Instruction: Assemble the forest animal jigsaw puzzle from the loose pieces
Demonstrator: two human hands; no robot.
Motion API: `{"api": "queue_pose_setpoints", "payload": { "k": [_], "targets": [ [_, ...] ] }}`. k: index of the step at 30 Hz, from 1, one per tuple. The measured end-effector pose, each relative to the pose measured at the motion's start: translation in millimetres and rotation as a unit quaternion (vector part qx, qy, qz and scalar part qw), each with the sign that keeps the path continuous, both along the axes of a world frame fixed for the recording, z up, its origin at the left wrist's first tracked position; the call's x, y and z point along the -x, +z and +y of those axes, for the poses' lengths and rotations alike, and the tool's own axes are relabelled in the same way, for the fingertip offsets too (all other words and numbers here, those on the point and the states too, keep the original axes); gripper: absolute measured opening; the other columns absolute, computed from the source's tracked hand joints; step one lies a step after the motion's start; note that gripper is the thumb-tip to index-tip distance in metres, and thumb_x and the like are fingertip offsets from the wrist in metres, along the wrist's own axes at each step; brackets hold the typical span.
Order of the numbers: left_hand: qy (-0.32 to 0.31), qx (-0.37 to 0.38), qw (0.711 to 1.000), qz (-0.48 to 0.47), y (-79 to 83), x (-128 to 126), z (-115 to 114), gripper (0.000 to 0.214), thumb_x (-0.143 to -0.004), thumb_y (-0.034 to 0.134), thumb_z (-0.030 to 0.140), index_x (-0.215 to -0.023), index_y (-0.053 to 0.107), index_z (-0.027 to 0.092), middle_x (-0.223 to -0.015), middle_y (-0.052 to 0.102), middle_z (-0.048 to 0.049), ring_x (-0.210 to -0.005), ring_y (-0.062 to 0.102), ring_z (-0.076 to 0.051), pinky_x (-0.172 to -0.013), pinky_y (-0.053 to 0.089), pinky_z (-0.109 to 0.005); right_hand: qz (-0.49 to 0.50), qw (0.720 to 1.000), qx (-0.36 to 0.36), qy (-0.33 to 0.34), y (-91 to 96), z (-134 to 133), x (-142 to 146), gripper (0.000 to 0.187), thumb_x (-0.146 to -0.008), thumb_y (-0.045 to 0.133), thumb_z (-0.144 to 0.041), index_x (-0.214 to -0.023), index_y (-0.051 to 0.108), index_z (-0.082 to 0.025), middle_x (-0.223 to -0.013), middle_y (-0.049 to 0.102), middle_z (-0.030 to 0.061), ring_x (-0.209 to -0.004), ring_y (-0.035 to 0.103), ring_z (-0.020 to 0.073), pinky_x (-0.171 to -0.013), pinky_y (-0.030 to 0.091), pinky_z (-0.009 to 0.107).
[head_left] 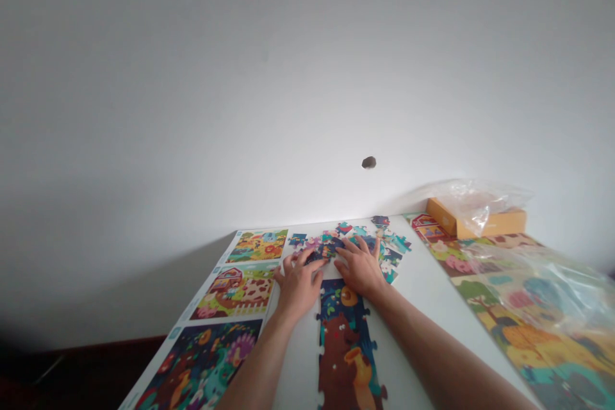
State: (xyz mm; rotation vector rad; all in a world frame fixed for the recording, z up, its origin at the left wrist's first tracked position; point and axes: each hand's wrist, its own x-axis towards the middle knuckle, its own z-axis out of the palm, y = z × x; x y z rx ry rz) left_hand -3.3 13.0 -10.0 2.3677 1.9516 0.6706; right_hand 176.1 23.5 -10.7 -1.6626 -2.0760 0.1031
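My left hand [298, 283] rests at the near left edge of a heap of loose jigsaw pieces [394, 242], fingers apart, the fingertips on or beside a dark blue piece [314, 257]. Spread over the middle of the heap, my right hand [361, 267] touches pieces with its fingertips and covers some of them. Neither hand visibly grips a piece. Below both hands, between the forearms, lies a joined strip of puzzle [339, 339] showing a brown bear on dark blue.
Left on the white table [413, 359] lies a sheet with printed pictures [240, 291]. On the right are colourful farm and animal puzzles [519, 339], partly under clear plastic [562, 288]. An orange box [494, 224] with a plastic bag stands by the wall [288, 109], which has a hole [369, 163].
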Motion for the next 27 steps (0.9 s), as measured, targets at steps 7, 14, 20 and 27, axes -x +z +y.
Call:
{"api": "queue_pose_setpoints", "payload": {
  "k": [7,14,20,27],
  "targets": [
    [0.02,0.002,1.0,0.006,1.2,-0.9,-0.1,0.033,-0.086,0.055,0.028,-0.111,0.069,0.044,-0.139,0.052,0.0026,-0.12,0.041,-0.034,-0.099,0.029,-0.062,0.007,1.0,-0.01,-0.017,-3.0,0.9,-0.2,0.03,-0.093,0.048,-0.041,-0.116,0.066,-0.034,-0.135,0.057,0.0001,-0.134,0.033,0.0341,-0.107,-0.007,0.07],
    [0.033,0.009,0.999,0.013,2.2,-0.9,-0.6,0.034,-0.085,0.055,0.03,-0.113,0.068,0.045,-0.138,0.053,0.0024,-0.119,0.041,-0.033,-0.099,0.031,-0.058,0.026,0.999,-0.024,-0.03,-3.3,1.9,-0.1,0.023,-0.092,0.051,-0.038,-0.103,0.07,-0.03,-0.128,0.062,0.0022,-0.127,0.039,0.0313,-0.109,-0.003,0.068],
    [0.031,0.006,0.999,0.017,2.1,-0.4,-0.5,0.034,-0.086,0.055,0.031,-0.114,0.067,0.045,-0.138,0.052,0.001,-0.119,0.041,-0.033,-0.098,0.031,-0.059,0.01,1.0,-0.004,-0.01,-3.4,1.5,-0.5,0.026,-0.089,0.054,-0.042,-0.11,0.065,-0.031,-0.136,0.055,0.0016,-0.134,0.032,0.0334,-0.107,-0.002,0.07],
    [0.027,-0.006,1.0,0.015,-3.4,1.1,1.0,0.034,-0.086,0.054,0.03,-0.115,0.067,0.042,-0.139,0.053,0.002,-0.12,0.041,-0.034,-0.098,0.032,-0.061,-0.005,0.999,0.013,0.043,0.0,-1.6,-1.2,0.031,-0.088,0.055,-0.042,-0.117,0.061,-0.032,-0.138,0.054,0.0021,-0.137,0.029,0.0317,-0.107,-0.007,0.069]
  ]
}}
